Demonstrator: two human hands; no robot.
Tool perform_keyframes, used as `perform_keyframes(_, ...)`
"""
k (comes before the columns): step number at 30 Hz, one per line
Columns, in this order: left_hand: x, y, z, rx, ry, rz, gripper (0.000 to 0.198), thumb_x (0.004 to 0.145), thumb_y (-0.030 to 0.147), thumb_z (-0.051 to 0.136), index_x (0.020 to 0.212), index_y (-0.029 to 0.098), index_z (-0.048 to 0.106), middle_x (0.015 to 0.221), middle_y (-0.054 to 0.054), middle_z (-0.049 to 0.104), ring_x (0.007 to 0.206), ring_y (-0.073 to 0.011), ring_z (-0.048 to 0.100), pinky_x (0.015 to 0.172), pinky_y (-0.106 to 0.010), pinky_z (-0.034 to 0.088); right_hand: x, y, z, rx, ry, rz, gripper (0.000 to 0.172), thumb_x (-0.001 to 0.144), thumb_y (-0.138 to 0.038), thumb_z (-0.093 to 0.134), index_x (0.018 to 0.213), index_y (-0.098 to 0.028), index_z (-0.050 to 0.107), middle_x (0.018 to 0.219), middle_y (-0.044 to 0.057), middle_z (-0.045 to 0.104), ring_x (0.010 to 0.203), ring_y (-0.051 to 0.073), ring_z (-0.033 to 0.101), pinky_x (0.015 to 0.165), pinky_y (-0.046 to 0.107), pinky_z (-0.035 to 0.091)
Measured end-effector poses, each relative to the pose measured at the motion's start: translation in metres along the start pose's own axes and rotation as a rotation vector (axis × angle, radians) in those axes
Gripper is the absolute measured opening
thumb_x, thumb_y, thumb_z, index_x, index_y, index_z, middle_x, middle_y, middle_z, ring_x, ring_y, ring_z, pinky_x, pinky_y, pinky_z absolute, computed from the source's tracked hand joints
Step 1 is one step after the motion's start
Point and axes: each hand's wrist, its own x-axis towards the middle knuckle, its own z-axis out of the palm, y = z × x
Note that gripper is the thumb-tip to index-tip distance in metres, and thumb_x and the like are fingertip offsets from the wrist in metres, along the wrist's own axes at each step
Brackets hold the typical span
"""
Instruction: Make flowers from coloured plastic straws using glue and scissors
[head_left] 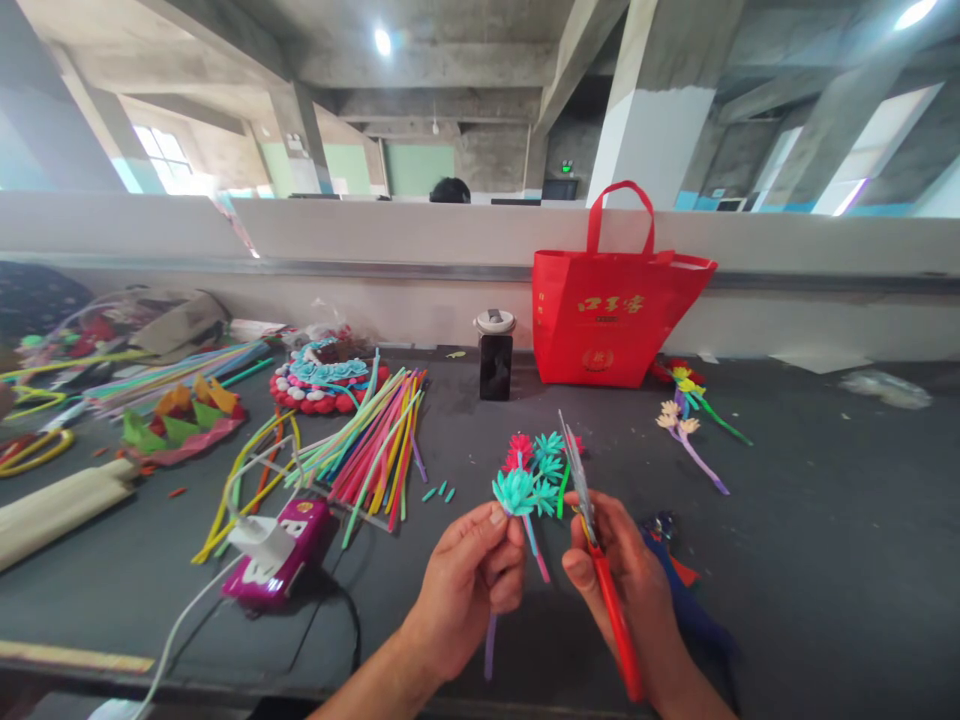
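Observation:
Between the fingertips of my left hand [480,565] is a turquoise pipe-cleaner flower [514,491], and a purple stem hangs below that hand. My right hand [626,565] grips a pair of scissors [606,580] with red handles, its blades pointing up and away from me. Behind the held flower lie more turquoise flowers [550,458] and a red flower [519,452] with pink and green stems on the dark table. Several short turquoise snippets [439,492] are scattered left of my left hand.
A bundle of coloured pipe cleaners [382,440] and a purple power strip [281,560] with a white plug lie left. A red bag [619,320] and a phone [495,366] stand at the back. Finished-looking flowers [679,420] lie right, near dark blue material [686,600].

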Motion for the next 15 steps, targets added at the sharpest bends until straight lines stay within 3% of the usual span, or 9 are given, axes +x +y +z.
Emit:
perform_keyframes(5, -0.001, 0.000, 0.001, -0.019, -0.040, -0.025, 0.035, 0.084, 0.043, 0.066, 0.069, 0.016, 0.050, 0.056, 0.009, 0.024, 0.043, -0.0037, 0.018, 0.043, -0.021, 0.013, 0.000, -0.008, 0.005, -0.011, -0.066, -0.016, 0.046, 0.090, -0.055, 0.057, 0.121, -0.021, 0.052, 0.084, 0.002, 0.067, 0.066, 0.015, 0.066, 0.061, 0.024, 0.056)
perform_keyframes(11, -0.003, 0.001, 0.001, -0.008, -0.035, -0.040, 0.034, 0.084, 0.041, 0.066, 0.067, 0.016, 0.049, 0.056, 0.008, 0.025, 0.045, -0.0042, 0.019, 0.045, -0.022, 0.013, 0.001, -0.017, 0.008, -0.039, -0.100, -0.082, 0.046, 0.090, -0.051, 0.061, 0.124, -0.021, 0.053, 0.104, 0.007, 0.070, 0.085, 0.019, 0.070, 0.074, 0.025, 0.058)
perform_keyframes(15, -0.003, 0.001, 0.001, 0.010, -0.026, -0.020, 0.036, 0.083, 0.040, 0.066, 0.066, 0.017, 0.046, 0.057, 0.008, 0.027, 0.046, -0.0047, 0.020, 0.046, -0.023, 0.014, 0.001, -0.019, 0.007, -0.057, -0.113, -0.108, 0.045, 0.089, -0.044, 0.064, 0.126, -0.023, 0.051, 0.106, 0.006, 0.069, 0.087, 0.018, 0.070, 0.077, 0.025, 0.057)
